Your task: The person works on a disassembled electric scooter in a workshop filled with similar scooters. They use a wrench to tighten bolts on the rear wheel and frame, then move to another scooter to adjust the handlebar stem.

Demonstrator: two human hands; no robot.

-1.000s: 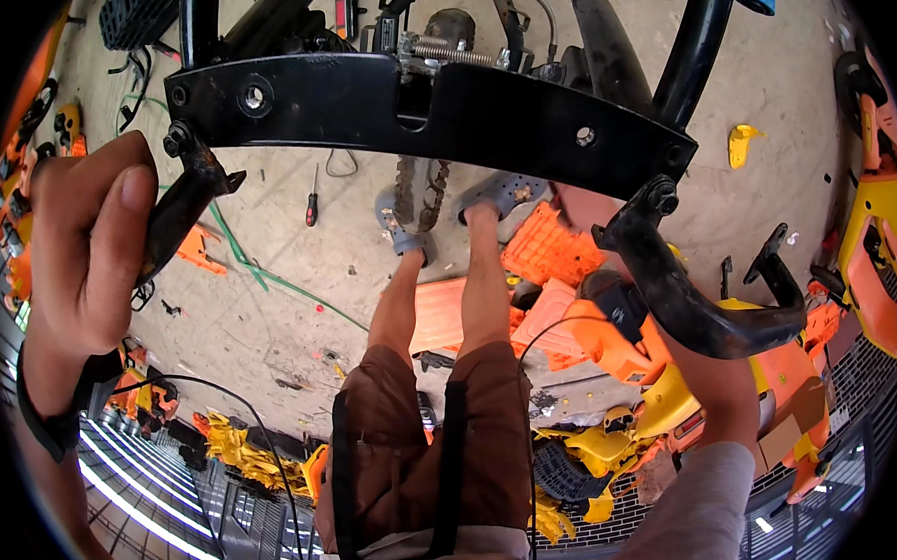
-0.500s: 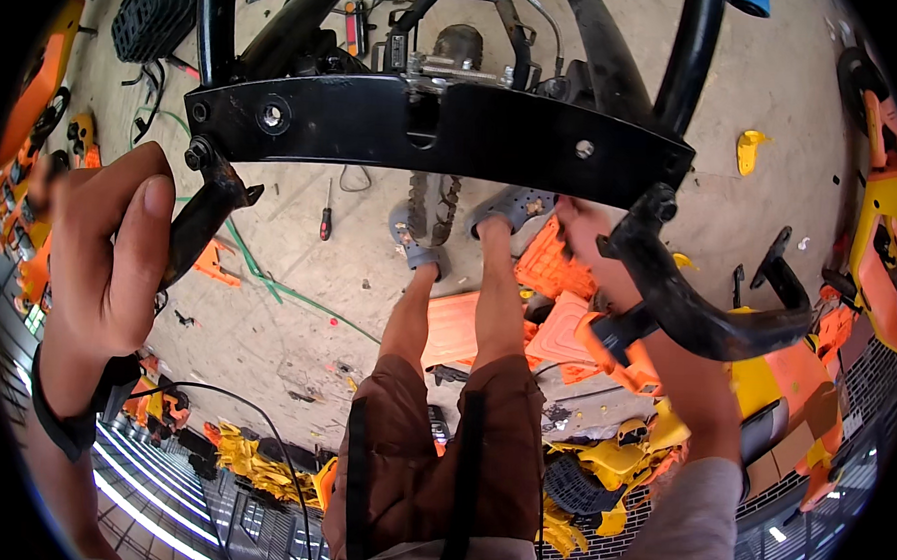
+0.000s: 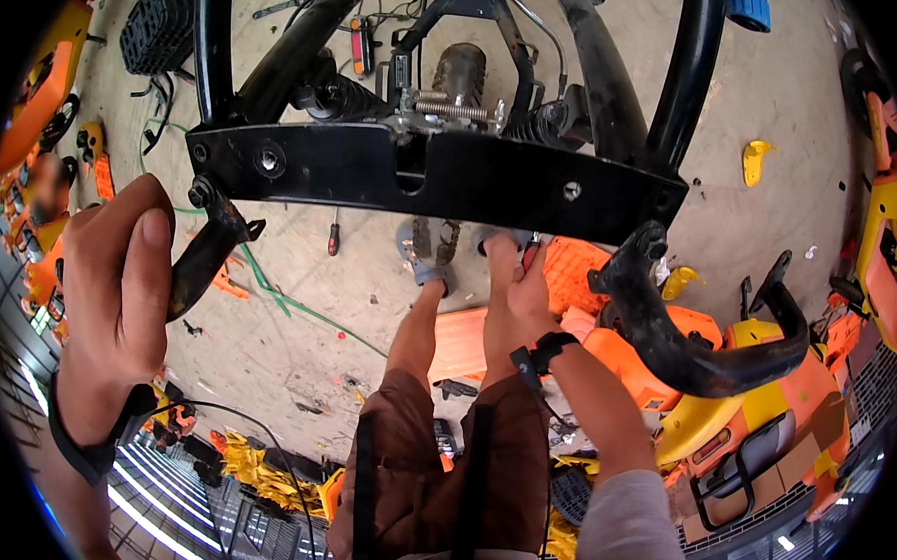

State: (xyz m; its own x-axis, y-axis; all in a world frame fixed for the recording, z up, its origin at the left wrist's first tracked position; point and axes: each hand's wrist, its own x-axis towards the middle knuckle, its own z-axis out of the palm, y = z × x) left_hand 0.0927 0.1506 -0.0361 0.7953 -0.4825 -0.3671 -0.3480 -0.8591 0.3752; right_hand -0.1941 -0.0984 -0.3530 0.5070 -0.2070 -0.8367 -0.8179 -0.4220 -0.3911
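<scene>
Head camera, looking down: a person stands over a concrete floor (image 3: 295, 358), both hands at work around a black metal frame whose broad crossbar (image 3: 313, 164) spans the upper middle. On the left, the left hand (image 3: 118, 276) is raised, its grip closed around a curved black tube (image 3: 204, 264) that is bolted beneath the crossbar's left end; the fingers hide part of the tube. The right hand (image 3: 533, 289) is lower, near the centre and in front of a bare shin, its grip wrapped around a red-handled tool (image 3: 530, 254) that points up toward the crossbar; the tool's far end is hidden behind the bar. A matching curved black arm (image 3: 705, 361) hangs from the crossbar's right end, touched by neither hand. Above the bar's central notch lies a coiled metal spring (image 3: 451, 110). On the floor, a screwdriver (image 3: 334, 239) with a red and black handle lies left of the person's grey clogs (image 3: 429, 274), and a green cord (image 3: 317, 314) runs diagonally nearby. Orange plastic panels (image 3: 461, 343) lie beside the legs, and a small yellow piece (image 3: 756, 163) lies well apart at upper right.
</scene>
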